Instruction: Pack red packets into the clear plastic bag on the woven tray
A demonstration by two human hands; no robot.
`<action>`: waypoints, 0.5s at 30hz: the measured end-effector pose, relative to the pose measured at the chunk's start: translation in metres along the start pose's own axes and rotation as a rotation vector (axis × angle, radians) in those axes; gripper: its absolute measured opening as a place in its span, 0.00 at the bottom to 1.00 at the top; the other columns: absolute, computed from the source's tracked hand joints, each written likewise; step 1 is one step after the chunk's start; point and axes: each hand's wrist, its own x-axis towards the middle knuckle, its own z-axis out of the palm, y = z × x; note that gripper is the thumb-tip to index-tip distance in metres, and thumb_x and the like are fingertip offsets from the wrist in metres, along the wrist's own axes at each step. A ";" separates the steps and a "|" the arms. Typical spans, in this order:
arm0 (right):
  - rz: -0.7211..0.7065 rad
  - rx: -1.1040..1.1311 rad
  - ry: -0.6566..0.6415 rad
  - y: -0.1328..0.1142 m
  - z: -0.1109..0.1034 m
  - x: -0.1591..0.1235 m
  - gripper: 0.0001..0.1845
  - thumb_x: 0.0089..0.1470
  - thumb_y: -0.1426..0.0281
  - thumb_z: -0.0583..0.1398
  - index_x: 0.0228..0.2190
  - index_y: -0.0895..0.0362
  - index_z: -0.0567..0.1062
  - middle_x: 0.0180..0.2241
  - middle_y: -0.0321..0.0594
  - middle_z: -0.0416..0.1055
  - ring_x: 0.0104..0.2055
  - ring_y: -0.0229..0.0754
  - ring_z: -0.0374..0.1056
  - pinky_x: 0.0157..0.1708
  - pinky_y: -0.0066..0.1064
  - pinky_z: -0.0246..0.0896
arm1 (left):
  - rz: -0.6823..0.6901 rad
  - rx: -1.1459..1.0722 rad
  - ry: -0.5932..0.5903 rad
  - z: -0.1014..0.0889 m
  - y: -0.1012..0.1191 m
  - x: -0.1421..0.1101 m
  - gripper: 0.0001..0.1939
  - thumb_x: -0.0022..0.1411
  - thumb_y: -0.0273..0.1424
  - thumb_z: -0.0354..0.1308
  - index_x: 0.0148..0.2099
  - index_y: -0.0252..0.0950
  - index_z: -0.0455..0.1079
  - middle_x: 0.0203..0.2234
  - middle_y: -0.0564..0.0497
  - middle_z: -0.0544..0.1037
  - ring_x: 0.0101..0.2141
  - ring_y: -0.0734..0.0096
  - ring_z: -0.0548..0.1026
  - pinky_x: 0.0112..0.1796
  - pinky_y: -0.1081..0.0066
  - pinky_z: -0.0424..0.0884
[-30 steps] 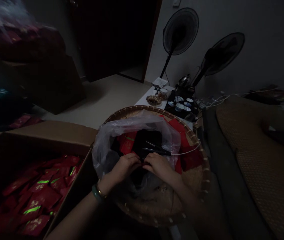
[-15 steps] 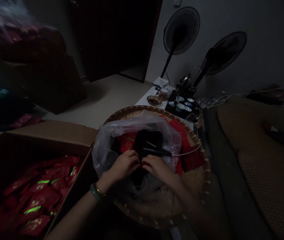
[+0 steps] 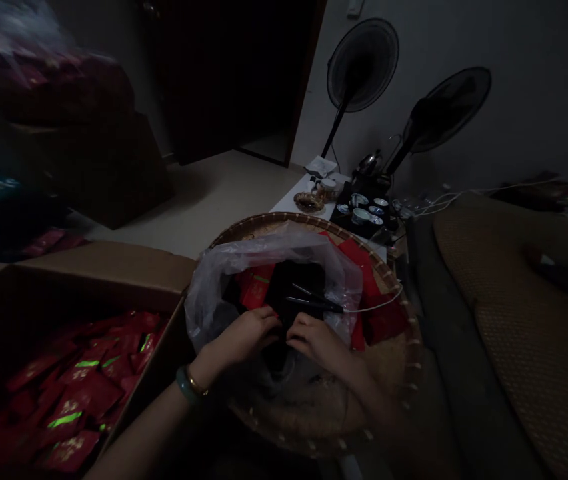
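My left hand (image 3: 245, 335) and my right hand (image 3: 317, 339) are close together over a round woven tray (image 3: 394, 373), fingers curled and pinching a small dark item between them that I cannot make out. Just beyond them a clear plastic bag (image 3: 214, 293) stands open, holding red packets (image 3: 255, 285) and something black. A dark pen-like tool (image 3: 314, 301) with a white cord lies across the bag's mouth. A green bangle sits on my left wrist.
A cardboard box (image 3: 104, 267) of red packets (image 3: 79, 393) is at the left. Behind the tray a low table carries a tea set (image 3: 364, 207) and a kettle. Two standing fans (image 3: 361, 67) are by the wall. A woven mat (image 3: 529, 320) lies at the right.
Both hands stay together at the bag's near edge, with only small finger shifts. The view has moved slightly.
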 end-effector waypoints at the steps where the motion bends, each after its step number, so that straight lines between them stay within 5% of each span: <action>1: 0.006 -0.009 -0.003 -0.001 0.002 -0.002 0.05 0.51 0.74 0.59 0.31 0.54 0.74 0.33 0.36 0.68 0.34 0.36 0.67 0.33 0.25 0.59 | 0.005 -0.004 0.003 -0.001 -0.001 0.000 0.09 0.61 0.28 0.50 0.41 0.35 0.70 0.34 0.49 0.71 0.34 0.72 0.71 0.35 0.75 0.67; 6: 0.009 -0.027 0.059 -0.003 0.007 -0.010 0.06 0.52 0.76 0.57 0.31 0.55 0.73 0.32 0.37 0.68 0.33 0.36 0.67 0.32 0.26 0.60 | -0.051 -0.077 0.256 -0.013 -0.014 -0.004 0.09 0.60 0.29 0.52 0.43 0.37 0.70 0.36 0.48 0.73 0.37 0.71 0.71 0.39 0.71 0.68; 8: -0.002 -0.020 0.099 -0.003 0.009 -0.012 0.05 0.52 0.76 0.57 0.31 0.56 0.72 0.31 0.38 0.68 0.32 0.37 0.67 0.32 0.26 0.60 | -0.091 -0.078 0.333 -0.015 -0.016 -0.006 0.20 0.55 0.32 0.59 0.51 0.39 0.65 0.45 0.45 0.70 0.45 0.64 0.68 0.46 0.64 0.66; 12: -0.027 0.010 0.170 -0.006 0.013 -0.015 0.06 0.54 0.75 0.55 0.32 0.56 0.72 0.32 0.39 0.69 0.33 0.38 0.67 0.34 0.28 0.62 | -0.060 -0.205 0.100 -0.007 -0.013 -0.010 0.43 0.41 0.35 0.68 0.60 0.41 0.55 0.52 0.43 0.65 0.52 0.59 0.63 0.51 0.59 0.61; 15: -0.030 0.076 0.195 -0.010 0.016 -0.015 0.07 0.54 0.74 0.55 0.32 0.56 0.73 0.32 0.40 0.69 0.34 0.38 0.67 0.33 0.28 0.62 | -0.051 -0.322 0.023 0.009 -0.010 -0.007 0.30 0.46 0.35 0.65 0.53 0.37 0.66 0.46 0.45 0.72 0.47 0.61 0.67 0.49 0.63 0.62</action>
